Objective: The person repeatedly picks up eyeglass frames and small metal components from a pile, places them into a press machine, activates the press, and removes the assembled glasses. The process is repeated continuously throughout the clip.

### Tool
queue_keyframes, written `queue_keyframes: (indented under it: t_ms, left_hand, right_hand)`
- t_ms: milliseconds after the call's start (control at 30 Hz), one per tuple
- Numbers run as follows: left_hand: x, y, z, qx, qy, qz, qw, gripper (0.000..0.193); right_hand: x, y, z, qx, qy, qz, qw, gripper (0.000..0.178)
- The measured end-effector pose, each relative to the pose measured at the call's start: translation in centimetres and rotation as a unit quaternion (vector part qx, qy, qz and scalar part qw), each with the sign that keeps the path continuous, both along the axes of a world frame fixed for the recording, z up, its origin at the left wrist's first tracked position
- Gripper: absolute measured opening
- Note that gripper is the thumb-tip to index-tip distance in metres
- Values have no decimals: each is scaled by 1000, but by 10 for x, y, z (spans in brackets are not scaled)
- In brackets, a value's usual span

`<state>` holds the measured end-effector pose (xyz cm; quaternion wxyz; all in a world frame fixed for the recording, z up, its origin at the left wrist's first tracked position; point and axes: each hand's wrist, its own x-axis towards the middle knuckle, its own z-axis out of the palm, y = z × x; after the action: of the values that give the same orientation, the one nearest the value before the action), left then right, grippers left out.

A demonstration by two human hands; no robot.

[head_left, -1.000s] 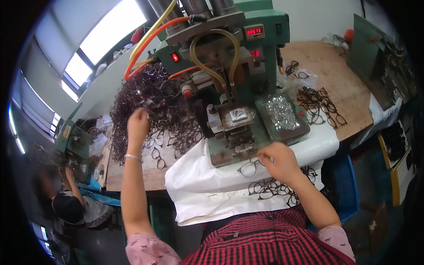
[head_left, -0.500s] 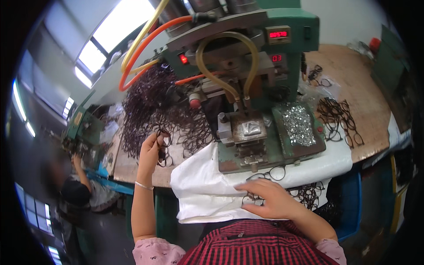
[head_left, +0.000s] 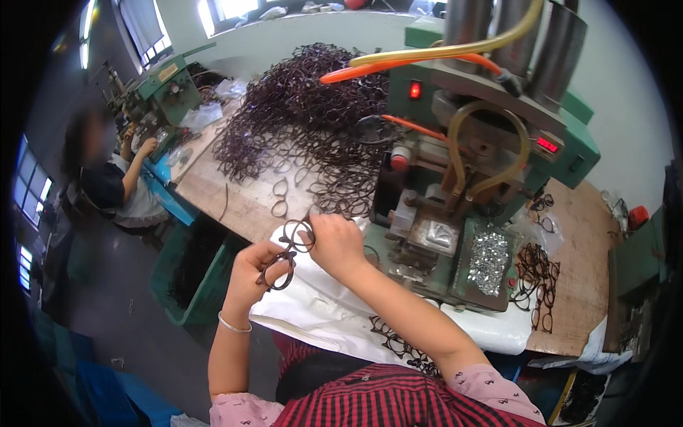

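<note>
My left hand (head_left: 255,274) and my right hand (head_left: 337,244) are together over the near left edge of the bench, both gripping dark eyeglass frames (head_left: 288,250). The left hand holds a lower frame, the right pinches the upper one; I cannot tell whether they are tangled. Behind them lies a big heap of dark eyeglass frames (head_left: 302,114) on the wooden bench (head_left: 220,196). A green press machine (head_left: 473,171) with orange and yellow hoses stands right of my hands.
A tray of small shiny metal parts (head_left: 488,257) sits on the machine base. More frames (head_left: 537,277) lie at the right, others on white cloth (head_left: 324,317) by my lap. A green bin (head_left: 186,274) stands below left. Another person (head_left: 107,178) works at a far-left machine.
My left hand came back from the heap with frames. My right hand rose from the cloth and joined it. My view swung to the left.
</note>
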<state>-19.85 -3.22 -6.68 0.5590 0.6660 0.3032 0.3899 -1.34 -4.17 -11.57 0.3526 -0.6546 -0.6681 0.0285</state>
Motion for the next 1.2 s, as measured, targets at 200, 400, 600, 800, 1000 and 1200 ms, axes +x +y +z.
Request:
queue_keyframes:
  t_ms: [200, 400, 600, 800, 1000, 1200]
  left_hand:
    - [-16, 51, 4, 255, 113, 263, 924, 18]
    - [-3, 96, 12, 509, 231, 83, 825, 30]
    - [-72, 167, -23, 381, 509, 35, 771, 17]
    - [-25, 134, 12, -116, 89, -32, 989, 40]
    - [15, 65, -11, -212, -64, -200, 954, 42]
    - [69, 11, 7, 7, -259, -338, 905, 48]
  right_hand:
    - [-21, 44, 2, 6, -170, -64, 983, 7]
    - [-19, 94, 16, -92, -275, 56, 955, 17]
    - [22, 128, 27, -49, -327, -38, 943, 8]
    - [31, 122, 25, -155, -103, -131, 974, 43]
    - [3, -50, 25, -21, 426, -42, 903, 42]
    - [31, -205, 48, 76, 301, -302, 901, 29]
